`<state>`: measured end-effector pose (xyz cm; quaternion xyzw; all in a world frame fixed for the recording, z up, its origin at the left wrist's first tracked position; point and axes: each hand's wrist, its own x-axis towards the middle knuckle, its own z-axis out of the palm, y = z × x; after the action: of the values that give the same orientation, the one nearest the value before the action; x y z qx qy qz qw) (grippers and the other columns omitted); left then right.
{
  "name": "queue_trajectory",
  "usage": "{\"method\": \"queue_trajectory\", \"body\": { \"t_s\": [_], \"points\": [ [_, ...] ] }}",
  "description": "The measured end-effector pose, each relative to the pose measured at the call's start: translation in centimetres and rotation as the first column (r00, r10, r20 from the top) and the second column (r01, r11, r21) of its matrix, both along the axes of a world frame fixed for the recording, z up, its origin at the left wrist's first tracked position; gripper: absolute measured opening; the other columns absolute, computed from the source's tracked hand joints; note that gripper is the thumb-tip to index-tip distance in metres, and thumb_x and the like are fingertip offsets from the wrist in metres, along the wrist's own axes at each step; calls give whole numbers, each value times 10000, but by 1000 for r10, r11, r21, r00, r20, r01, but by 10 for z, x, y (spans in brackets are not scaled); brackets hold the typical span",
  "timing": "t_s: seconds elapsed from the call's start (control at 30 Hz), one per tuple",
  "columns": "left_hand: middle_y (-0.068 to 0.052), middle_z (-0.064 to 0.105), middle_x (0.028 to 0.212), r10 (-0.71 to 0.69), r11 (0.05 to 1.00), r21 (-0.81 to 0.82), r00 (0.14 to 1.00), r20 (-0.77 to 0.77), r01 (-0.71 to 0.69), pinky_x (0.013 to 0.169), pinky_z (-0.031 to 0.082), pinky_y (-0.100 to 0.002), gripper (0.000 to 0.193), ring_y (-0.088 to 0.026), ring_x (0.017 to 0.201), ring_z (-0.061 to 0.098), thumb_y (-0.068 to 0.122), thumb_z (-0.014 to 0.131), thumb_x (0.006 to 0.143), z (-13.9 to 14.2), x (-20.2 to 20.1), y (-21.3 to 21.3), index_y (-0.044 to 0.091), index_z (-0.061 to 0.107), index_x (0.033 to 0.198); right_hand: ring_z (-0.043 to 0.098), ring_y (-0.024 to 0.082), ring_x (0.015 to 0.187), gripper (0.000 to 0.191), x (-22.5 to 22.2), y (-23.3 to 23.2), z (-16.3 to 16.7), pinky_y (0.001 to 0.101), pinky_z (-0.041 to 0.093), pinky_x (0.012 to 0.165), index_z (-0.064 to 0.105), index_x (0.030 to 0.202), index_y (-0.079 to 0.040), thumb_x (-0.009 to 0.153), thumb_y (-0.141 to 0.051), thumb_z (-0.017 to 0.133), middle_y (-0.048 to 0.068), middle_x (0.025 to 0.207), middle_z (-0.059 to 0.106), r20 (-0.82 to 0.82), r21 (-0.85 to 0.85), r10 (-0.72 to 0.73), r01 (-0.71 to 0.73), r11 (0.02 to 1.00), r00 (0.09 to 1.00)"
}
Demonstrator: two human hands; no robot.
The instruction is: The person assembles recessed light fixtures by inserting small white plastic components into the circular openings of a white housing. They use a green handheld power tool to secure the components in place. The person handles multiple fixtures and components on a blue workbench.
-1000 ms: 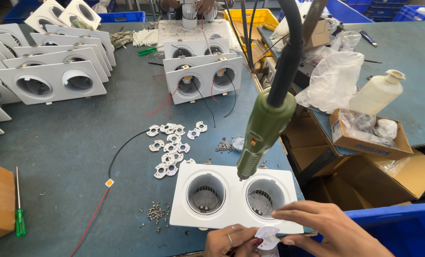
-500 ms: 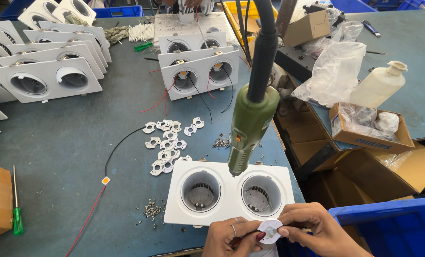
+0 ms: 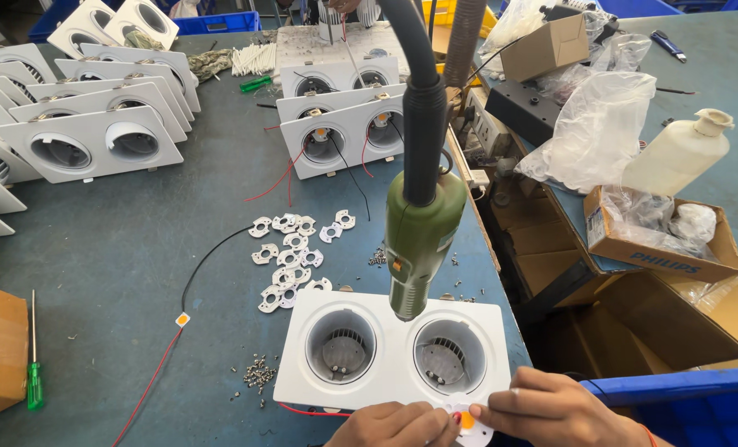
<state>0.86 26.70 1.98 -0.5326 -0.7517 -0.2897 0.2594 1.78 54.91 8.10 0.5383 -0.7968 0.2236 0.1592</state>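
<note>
Small white holder with orange chip [image 3: 467,421]: pinched between left hand [image 3: 398,427] and right hand [image 3: 551,407] at near edge of twin downlight housing [image 3: 394,352]. Step judged: chip fitting; seating in a recess requires alignment.

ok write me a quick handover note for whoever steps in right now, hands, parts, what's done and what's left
Left hand and right hand together pinch a small white round holder with an orange LED chip at the near edge of the white twin downlight housing.
The green powered screwdriver hangs over the housing, untouched.
Loose white holders and screws lie on the table to the left.
Done: housing set in place, both cups show heat sinks.
Left: no chip sits in either cup yet.
</note>
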Motion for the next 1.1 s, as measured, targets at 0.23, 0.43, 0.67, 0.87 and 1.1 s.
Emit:
{"method": "queue_trajectory", "body": {
  "t_s": [0.23, 0.43, 0.67, 0.87, 1.1],
  "points": [
    [-94, 671, 1036, -88, 993, -84, 989, -120, 79, 795, 609, -268, 183, -173, 898, 713, 136, 737, 971, 0, -21, 1, -26, 716, 1053, 546, 100, 715, 360, -19, 9, 2, 260, 488, 584, 721, 1171, 42, 841, -90, 776, 31, 1047, 628, -283, 192, 82, -27, 981, 956],
    [-89, 597, 964, -152, 906, -413, 982, -116, 92, 681, 523, -310, 159, -194, 887, 620, 86, 710, 888, 14, -45, 9, -41, 686, 797, 521, 131, 782, 395, -48, 13, -9, 291, 509, 672, 706, 1219, 57, 868, -123, 713, 28, 1003, 561, -259, 325, 70, 19, 945, 963],
    [-35, 583, 1008, -78, 893, -449, 975, -209, -25, 683, 486, -271, 127, -151, 906, 579, 100, 698, 719, 12, -55, 25, -20, 710, 762, 539, 233, 863, 462, -61, 19, -22, 351, 492, 819, 686, 1230, 102, 843, -148, 646, 83, 1066, 597, 149, 355, 13, -65, 933, 989],
    [-37, 574, 981, -75, 833, -553, 994, -85, 16, 723, 450, -303, 74, -184, 993, 553, 109, 707, 684, 9, -61, 37, 82, 704, 616, 476, 265, 916, 457, -68, 22, -24, 410, 424, 855, 702, 1157, 79, 924, -292, 567, 121, 1037, 536, 308, 454, -28, -121, 883, 951],
    [-20, 566, 919, 11, 765, -643, 998, -59, -47, 780, 423, -320, 85, -184, 1003, 536, 166, 717, 741, 12, -62, 52, 118, 760, 684, 447, 258, 917, 516, -74, 23, -26, 420, 380, 846, 707, 1090, 66, 957, -392, 508, 113, 997, 504, 304, 508, -43, -124, 852, 952]
  ]
}}
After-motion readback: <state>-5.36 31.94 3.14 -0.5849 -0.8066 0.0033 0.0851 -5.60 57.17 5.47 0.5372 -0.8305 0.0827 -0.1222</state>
